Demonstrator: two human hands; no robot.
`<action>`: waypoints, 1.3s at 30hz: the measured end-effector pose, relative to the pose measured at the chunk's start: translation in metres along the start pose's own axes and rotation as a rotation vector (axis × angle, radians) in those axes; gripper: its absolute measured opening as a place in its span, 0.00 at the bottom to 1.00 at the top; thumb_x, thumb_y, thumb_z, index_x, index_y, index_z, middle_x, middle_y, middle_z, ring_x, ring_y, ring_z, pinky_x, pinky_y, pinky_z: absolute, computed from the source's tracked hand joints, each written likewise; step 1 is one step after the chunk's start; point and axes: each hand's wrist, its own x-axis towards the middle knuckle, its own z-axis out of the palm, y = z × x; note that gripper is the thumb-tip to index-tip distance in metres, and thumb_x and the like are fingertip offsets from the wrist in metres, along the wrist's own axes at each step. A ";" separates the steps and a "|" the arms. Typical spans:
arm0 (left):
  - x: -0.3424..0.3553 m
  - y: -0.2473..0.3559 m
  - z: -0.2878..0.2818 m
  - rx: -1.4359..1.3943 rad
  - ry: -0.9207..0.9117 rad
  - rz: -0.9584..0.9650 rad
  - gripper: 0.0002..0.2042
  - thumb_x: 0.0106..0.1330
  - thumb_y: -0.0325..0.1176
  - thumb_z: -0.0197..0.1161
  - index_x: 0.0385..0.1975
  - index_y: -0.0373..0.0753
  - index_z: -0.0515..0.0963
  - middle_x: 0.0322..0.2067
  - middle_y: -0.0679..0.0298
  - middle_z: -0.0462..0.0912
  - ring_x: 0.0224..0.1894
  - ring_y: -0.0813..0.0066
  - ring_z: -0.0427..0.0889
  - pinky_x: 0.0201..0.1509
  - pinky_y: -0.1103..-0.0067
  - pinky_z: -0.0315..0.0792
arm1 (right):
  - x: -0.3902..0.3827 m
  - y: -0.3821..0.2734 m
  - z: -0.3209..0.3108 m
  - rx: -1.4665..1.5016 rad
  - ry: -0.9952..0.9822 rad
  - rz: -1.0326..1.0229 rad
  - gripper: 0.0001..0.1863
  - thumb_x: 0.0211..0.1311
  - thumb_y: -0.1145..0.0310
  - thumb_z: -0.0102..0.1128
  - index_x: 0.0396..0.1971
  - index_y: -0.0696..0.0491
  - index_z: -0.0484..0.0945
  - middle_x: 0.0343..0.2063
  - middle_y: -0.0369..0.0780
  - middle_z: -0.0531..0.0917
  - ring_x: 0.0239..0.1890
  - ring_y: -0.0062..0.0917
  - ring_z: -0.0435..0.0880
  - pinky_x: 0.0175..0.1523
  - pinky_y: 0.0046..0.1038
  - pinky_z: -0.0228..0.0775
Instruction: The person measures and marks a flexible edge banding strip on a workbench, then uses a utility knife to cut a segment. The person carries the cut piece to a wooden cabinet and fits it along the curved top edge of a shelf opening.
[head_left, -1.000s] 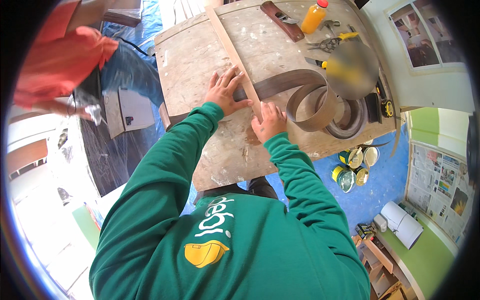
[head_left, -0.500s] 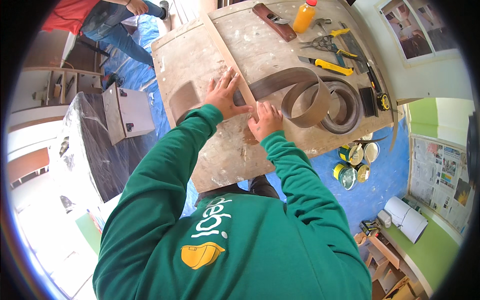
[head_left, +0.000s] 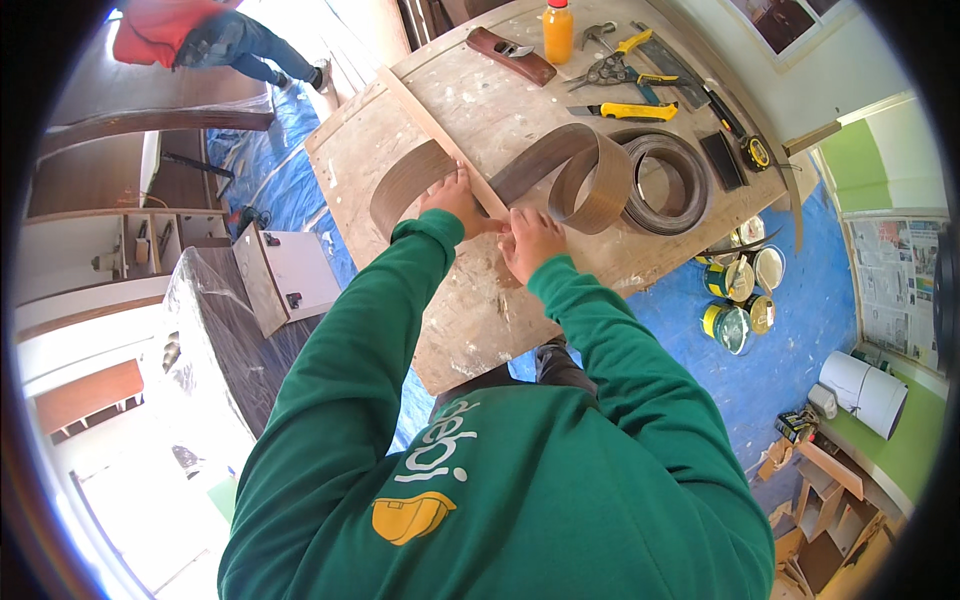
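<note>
A long, narrow wooden strip (head_left: 425,120) lies slantwise across the worn wooden table. Beneath it passes a brown wood-grain edge banding (head_left: 520,178), whose free end (head_left: 408,180) curls up on the left side. My left hand (head_left: 455,208) is closed round the banding beside the strip, its fingertips near the strip's edge; part of its grip is hidden. At the strip's near end, my right hand (head_left: 532,245) presses with bent fingers, its thumb close to my left thumb. To the right, the banding rises in a loop (head_left: 590,185) and runs into a coiled roll (head_left: 690,205).
Beyond the roll lie a yellow utility knife (head_left: 635,112), snips (head_left: 605,72), a tape measure (head_left: 755,153) and a hand plane (head_left: 510,55). An orange bottle (head_left: 558,32) stands behind. Paint cans (head_left: 730,325) sit on blue floor sheeting. Another person (head_left: 225,45) is at the far left.
My left hand has gone from lying spread on the strip to closing round the banding, whose free end now bends upward. My right hand stays at the strip's end. The view has shifted.
</note>
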 end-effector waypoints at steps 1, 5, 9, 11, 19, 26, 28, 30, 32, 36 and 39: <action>-0.001 0.003 -0.002 -0.002 0.000 -0.005 0.72 0.39 0.74 0.74 0.77 0.31 0.43 0.77 0.49 0.47 0.79 0.53 0.47 0.78 0.55 0.50 | -0.008 -0.002 -0.006 0.024 0.011 -0.009 0.27 0.58 0.60 0.68 0.55 0.54 0.73 0.46 0.42 0.77 0.53 0.39 0.77 0.56 0.45 0.69; -0.001 0.008 -0.009 -0.073 -0.044 -0.029 0.72 0.38 0.68 0.79 0.76 0.30 0.44 0.76 0.47 0.51 0.77 0.47 0.52 0.78 0.58 0.51 | -0.065 0.001 -0.042 0.126 0.016 -0.079 0.33 0.59 0.61 0.68 0.62 0.59 0.71 0.47 0.44 0.77 0.53 0.40 0.76 0.58 0.43 0.69; 0.004 0.004 -0.013 -0.213 -0.130 -0.023 0.73 0.37 0.65 0.82 0.77 0.30 0.41 0.77 0.46 0.48 0.77 0.45 0.51 0.80 0.57 0.47 | -0.107 0.025 -0.080 0.398 -0.004 0.008 0.26 0.62 0.62 0.66 0.58 0.60 0.76 0.46 0.46 0.82 0.49 0.42 0.81 0.55 0.42 0.72; 0.004 0.002 -0.012 -0.196 -0.103 -0.012 0.74 0.37 0.65 0.82 0.77 0.30 0.40 0.77 0.46 0.46 0.77 0.44 0.51 0.80 0.58 0.47 | -0.111 0.043 -0.101 0.462 0.074 0.116 0.23 0.64 0.63 0.65 0.54 0.60 0.79 0.41 0.46 0.83 0.44 0.40 0.83 0.52 0.39 0.75; 0.000 0.000 -0.009 -0.162 -0.071 -0.022 0.76 0.36 0.67 0.81 0.77 0.31 0.37 0.79 0.47 0.38 0.78 0.47 0.52 0.80 0.59 0.46 | 0.044 0.150 -0.189 0.159 0.326 0.142 0.19 0.68 0.62 0.62 0.53 0.57 0.81 0.40 0.44 0.85 0.39 0.30 0.84 0.47 0.30 0.77; 0.008 -0.003 -0.011 -0.196 -0.141 -0.016 0.77 0.35 0.68 0.81 0.77 0.31 0.36 0.79 0.47 0.40 0.78 0.48 0.53 0.79 0.58 0.47 | 0.187 0.196 -0.151 -0.453 -0.151 0.203 0.24 0.60 0.64 0.63 0.59 0.44 0.80 0.59 0.42 0.80 0.64 0.41 0.74 0.69 0.41 0.67; 0.009 -0.003 -0.009 -0.183 -0.133 -0.018 0.77 0.34 0.68 0.81 0.77 0.31 0.36 0.79 0.47 0.40 0.78 0.49 0.53 0.79 0.58 0.47 | 0.196 0.196 -0.142 -0.528 -0.261 0.281 0.27 0.55 0.66 0.67 0.59 0.41 0.80 0.58 0.42 0.81 0.64 0.43 0.74 0.71 0.42 0.64; 0.009 -0.003 -0.009 -0.181 -0.130 -0.013 0.78 0.34 0.68 0.81 0.77 0.30 0.35 0.79 0.48 0.39 0.78 0.49 0.52 0.79 0.57 0.47 | 0.200 0.193 -0.142 -0.515 -0.296 0.294 0.27 0.55 0.64 0.66 0.59 0.41 0.80 0.60 0.41 0.80 0.65 0.43 0.74 0.71 0.42 0.64; 0.009 -0.004 -0.009 -0.188 -0.129 -0.008 0.78 0.34 0.69 0.80 0.77 0.31 0.35 0.79 0.48 0.37 0.78 0.50 0.51 0.80 0.57 0.46 | 0.202 0.188 -0.145 -0.532 -0.372 0.323 0.27 0.56 0.63 0.66 0.59 0.41 0.80 0.61 0.40 0.80 0.65 0.43 0.74 0.71 0.42 0.64; 0.008 -0.001 -0.009 -0.148 -0.104 -0.021 0.78 0.35 0.69 0.80 0.77 0.31 0.34 0.79 0.48 0.34 0.80 0.52 0.46 0.80 0.57 0.43 | 0.200 0.181 -0.155 -0.566 -0.364 0.238 0.25 0.62 0.61 0.65 0.61 0.40 0.77 0.61 0.39 0.79 0.65 0.42 0.74 0.69 0.44 0.65; 0.008 -0.001 -0.007 -0.154 -0.082 -0.022 0.77 0.36 0.69 0.80 0.78 0.32 0.34 0.79 0.49 0.34 0.81 0.53 0.40 0.81 0.56 0.41 | 0.192 0.175 -0.162 -0.460 -0.026 0.017 0.23 0.66 0.59 0.62 0.61 0.42 0.76 0.58 0.41 0.80 0.62 0.43 0.76 0.65 0.44 0.67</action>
